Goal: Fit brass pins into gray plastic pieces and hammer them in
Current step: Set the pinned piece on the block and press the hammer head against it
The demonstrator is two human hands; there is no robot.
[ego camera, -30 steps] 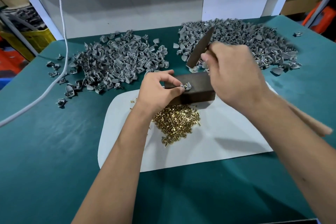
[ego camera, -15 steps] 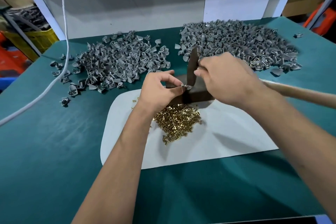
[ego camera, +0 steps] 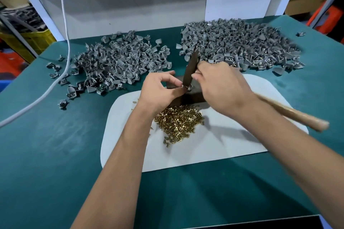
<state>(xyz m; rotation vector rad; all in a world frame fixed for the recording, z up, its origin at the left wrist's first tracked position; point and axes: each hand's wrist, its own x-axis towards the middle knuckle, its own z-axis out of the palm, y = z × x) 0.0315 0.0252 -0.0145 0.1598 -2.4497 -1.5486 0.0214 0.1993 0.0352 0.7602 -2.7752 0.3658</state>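
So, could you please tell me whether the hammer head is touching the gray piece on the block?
Touching. In the head view the lower end of the hammer head meets the gray piece, which the left hand pinches on the block.

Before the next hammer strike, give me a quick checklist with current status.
1. Gray piece seated on the dark block: ok, it sits on the block's top.
2. Left hand steadying the piece: ok, fingertips pinch it at the edge.
3. Fingers out of the strike path: not ok, the left fingertips sit right beside the hammer head where it meets the piece.
4. Right hand gripping the hammer: ok, it holds close to the head, wooden handle trailing behind.
5. Pin upright in its hole: cannot tell, hidden by the hammer head and fingers.
6. Pin supply: ok, brass pins piled on the white mat.
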